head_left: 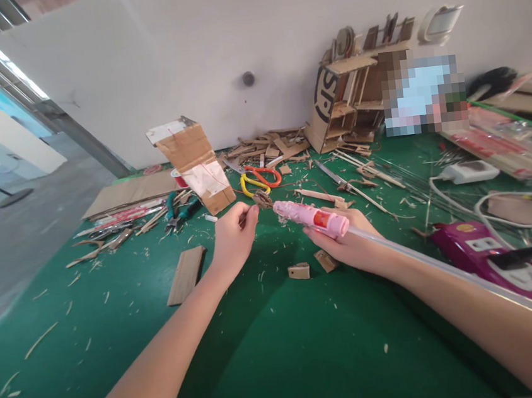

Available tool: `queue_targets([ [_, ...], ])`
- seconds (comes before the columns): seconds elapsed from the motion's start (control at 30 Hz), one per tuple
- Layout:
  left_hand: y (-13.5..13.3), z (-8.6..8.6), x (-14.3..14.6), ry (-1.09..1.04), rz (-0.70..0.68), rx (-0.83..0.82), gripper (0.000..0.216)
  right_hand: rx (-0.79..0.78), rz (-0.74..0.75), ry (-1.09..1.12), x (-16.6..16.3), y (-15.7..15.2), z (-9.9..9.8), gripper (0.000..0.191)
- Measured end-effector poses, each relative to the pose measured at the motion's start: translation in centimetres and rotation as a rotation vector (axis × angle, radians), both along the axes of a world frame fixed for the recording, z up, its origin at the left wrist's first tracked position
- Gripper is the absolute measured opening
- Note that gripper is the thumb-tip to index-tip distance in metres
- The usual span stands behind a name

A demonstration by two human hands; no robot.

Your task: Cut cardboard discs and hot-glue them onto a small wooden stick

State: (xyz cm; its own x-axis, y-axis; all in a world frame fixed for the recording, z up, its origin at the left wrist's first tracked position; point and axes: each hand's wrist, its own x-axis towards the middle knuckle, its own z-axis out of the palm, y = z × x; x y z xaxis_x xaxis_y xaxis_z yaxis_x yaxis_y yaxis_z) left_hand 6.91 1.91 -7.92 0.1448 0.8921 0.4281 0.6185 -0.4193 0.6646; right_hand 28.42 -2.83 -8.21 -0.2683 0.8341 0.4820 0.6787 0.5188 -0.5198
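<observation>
My right hand [351, 241] is wrapped round a pink glue gun [313, 218], its nozzle pointing left. A long clear glue stick [424, 255] runs out of its back end along my right forearm. My left hand [237, 230] is closed in a pinch on a small brown cardboard piece [262, 199], just left of the nozzle. Whether nozzle and piece touch, I cannot tell. Below the glue gun lie two little cardboard blocks [299, 271], one of them close under my right hand. A flat cardboard rectangle [186, 276] rests left of my left wrist.
Scissors with orange and yellow handles [257, 181], green pliers [177, 211] and a knife [332, 173] lie behind my hands. A folded cardboard panel [195, 162] stands at left. A cardboard shelf model [332, 103] is against the wall. At right sits a purple power strip [495, 257] with cables.
</observation>
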Motion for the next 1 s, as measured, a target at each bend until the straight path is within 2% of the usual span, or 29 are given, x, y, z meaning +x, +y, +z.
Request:
queue_targets([
  [1.0, -0.14, -0.1, 0.33, -0.005, -0.045, 0.042, 0.021, 0.026, -0.028, -0.014, -0.01, 0.11, -0.13, 0.027],
])
